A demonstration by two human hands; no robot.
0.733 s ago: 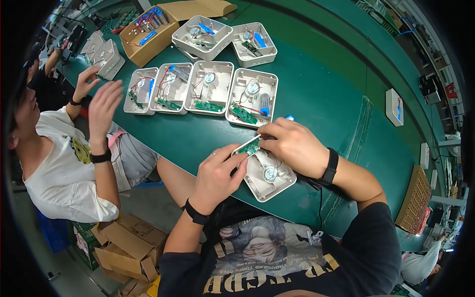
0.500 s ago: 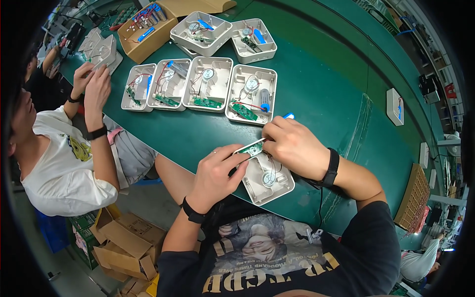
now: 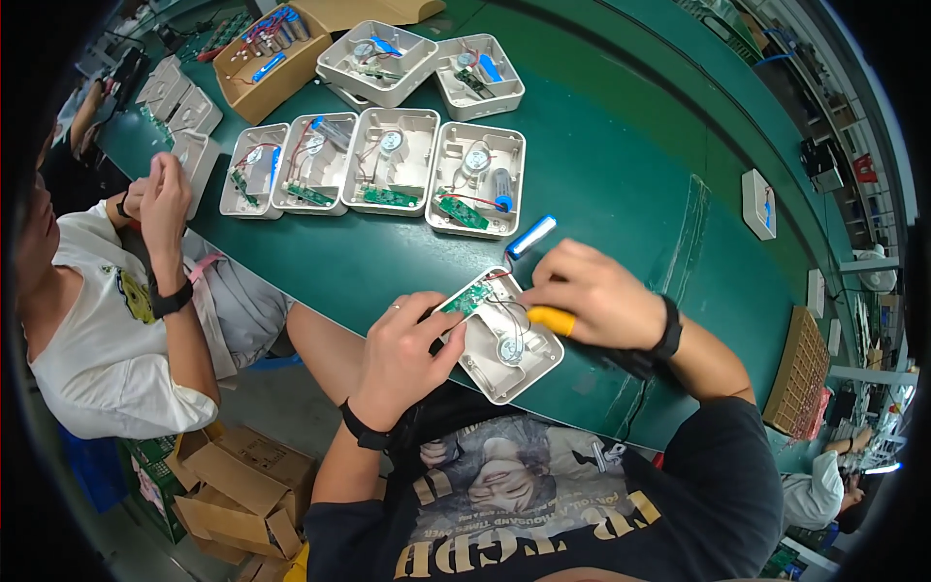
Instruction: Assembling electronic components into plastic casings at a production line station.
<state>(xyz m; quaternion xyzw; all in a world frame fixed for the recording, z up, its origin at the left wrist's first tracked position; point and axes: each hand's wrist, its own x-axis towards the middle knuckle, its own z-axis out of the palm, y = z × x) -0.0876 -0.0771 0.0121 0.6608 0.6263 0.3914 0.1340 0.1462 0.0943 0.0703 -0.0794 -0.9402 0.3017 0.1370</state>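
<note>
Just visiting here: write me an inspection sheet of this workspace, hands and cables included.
Surface: green tabletop, pale scuffs at right.
Job's things: open white housing with circuit board and round disc; blue cell just outside.
Clutter: four similar housings in a row; cardboard box of cells.
Hands: left hand holds the housing's edge; right hand holds yellow item, kind unclear.
Cables: red wires by circuit board; black cable near tabletop's edge.
Surroundings: co-worker at left, cartons below.

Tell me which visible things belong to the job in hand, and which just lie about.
Job in hand:
held white housing
green circuit board
blue cylindrical battery
yellow item (unclear) by right hand

Probably just lying about:
lower-left cardboard cartons
brown gridded tray
</note>
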